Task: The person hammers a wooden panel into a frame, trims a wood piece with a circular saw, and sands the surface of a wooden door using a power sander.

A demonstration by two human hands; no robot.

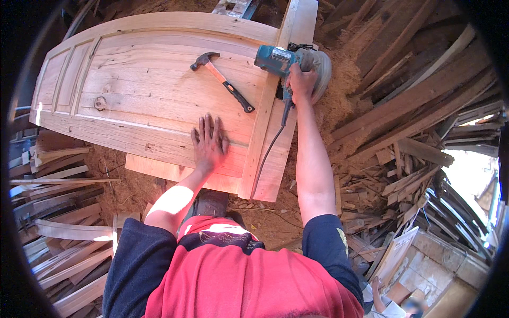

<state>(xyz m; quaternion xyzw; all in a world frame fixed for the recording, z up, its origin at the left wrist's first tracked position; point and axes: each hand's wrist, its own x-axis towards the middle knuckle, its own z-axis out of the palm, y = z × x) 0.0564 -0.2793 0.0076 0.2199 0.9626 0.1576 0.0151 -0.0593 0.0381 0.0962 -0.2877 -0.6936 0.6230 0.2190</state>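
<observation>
My right hand [302, 84] is closed around the handle of a teal circular saw [277, 59] with a round grey guard. The saw rests across the right end of a panelled wooden door [159, 71], over a board [273, 143] there. A dark power cord [270, 151] runs from its handle down along the boards. My left hand [210, 146] lies flat on the door near its lower edge, fingers spread, holding nothing. Between my hands and a little farther off lies a claw hammer [225, 82] with an orange and black handle. The saw's blade is hidden.
Stacks of wood strips [74, 233] line the left side. Long rough planks [413, 106] and a heap of offcuts [408, 175] lie to the right. Sawdust [339, 100] covers the floor. Another person [392, 307] is at the lower right, near a pale board [395, 254].
</observation>
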